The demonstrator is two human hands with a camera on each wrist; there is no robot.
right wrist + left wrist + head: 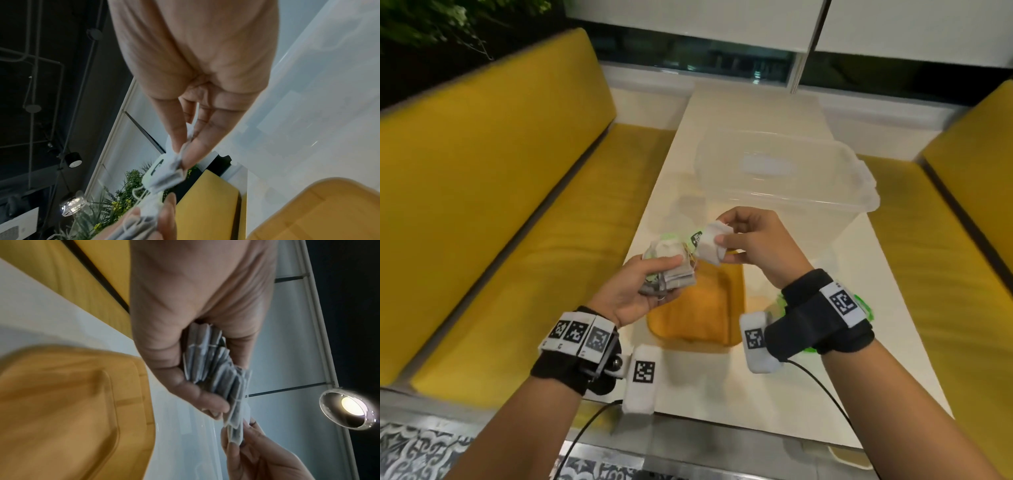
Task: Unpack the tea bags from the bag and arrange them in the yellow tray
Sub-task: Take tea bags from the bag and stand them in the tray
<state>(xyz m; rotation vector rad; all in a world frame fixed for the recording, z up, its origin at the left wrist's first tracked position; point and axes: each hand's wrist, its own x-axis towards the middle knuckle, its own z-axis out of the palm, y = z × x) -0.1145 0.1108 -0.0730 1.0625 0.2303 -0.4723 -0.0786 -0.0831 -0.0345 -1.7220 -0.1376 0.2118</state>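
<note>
While your left hand (635, 291) curls its thumb and fingers (207, 400) round a loose stack of tea bags (669, 270), treat that stack as light, soft and ready to fan apart; the strings and tags between the sachets can snag. To its right, just beside it, your right hand (753, 246) pinches one tea bag (710, 246) between thumb and fingertips, held above the yellow tray (698, 308) on the worktop (859, 308). The paper will likely crumple or tear under a hard squeeze, so take each sachet by its flat edge or corner with light pressure. Behind both hands stands a clear plastic tub (784, 178). No tea bag shows in the tray's visible part.
</note>
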